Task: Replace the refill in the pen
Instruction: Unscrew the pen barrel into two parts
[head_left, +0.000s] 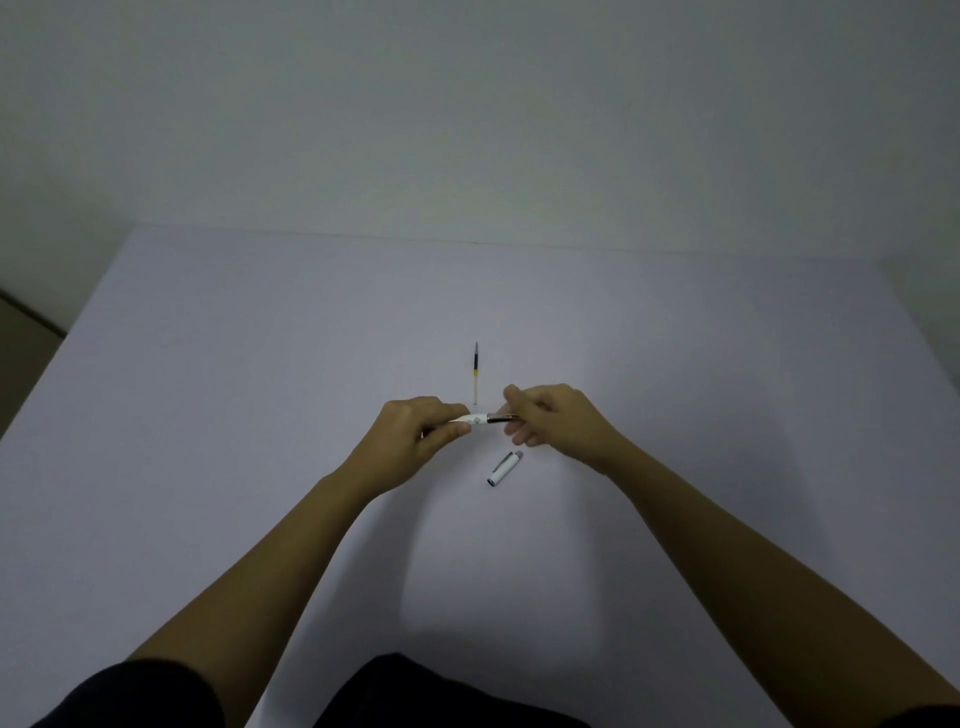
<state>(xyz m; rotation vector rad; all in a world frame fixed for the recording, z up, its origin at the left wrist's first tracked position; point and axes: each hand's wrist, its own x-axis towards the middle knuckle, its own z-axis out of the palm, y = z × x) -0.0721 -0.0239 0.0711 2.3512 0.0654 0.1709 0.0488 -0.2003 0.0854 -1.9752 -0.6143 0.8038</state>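
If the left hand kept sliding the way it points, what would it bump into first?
Most likely the right hand. The left hand points rightward along the pen that both hands hold, and the right hand's fingers grip its dark end.

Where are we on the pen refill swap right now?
Done: the cap is off and lies on the table. In hand: the left hand holds the white barrel, the right hand the dark front section, still joined. Left: a refill lies beyond the hands; whether new or old, I cannot tell. Reassembly and capping remain.
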